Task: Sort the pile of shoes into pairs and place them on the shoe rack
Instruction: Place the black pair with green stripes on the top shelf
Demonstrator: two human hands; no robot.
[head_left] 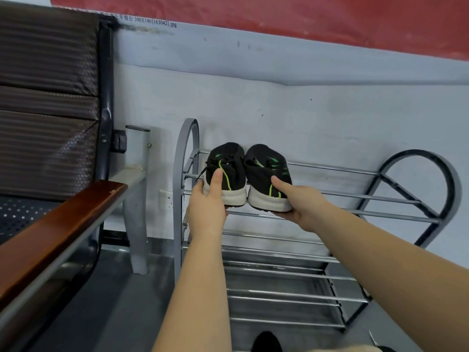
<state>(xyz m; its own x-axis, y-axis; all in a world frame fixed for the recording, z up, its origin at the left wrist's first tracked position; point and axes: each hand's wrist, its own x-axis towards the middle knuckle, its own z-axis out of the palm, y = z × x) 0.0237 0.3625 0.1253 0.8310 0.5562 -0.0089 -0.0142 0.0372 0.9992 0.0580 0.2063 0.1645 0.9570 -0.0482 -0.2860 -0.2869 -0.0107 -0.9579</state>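
Shoes, left shoe point(225, 171) gripped by left hand point(206, 207), right shoe point(269, 176) by right hand point(302, 201), sit side by side on the rack point(355, 196).

Both arms extended forward. Left hand point(206, 208) curled, thumb up on top, fingers underneath. Right hand point(302, 203) likewise, gripping.

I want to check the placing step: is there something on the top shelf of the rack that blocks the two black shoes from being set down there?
Nothing visible blocks them. The left hand holds the left shoe and the right hand the right shoe by the heels, at the top shelf of the shoe rack, whose bars beside them are bare.
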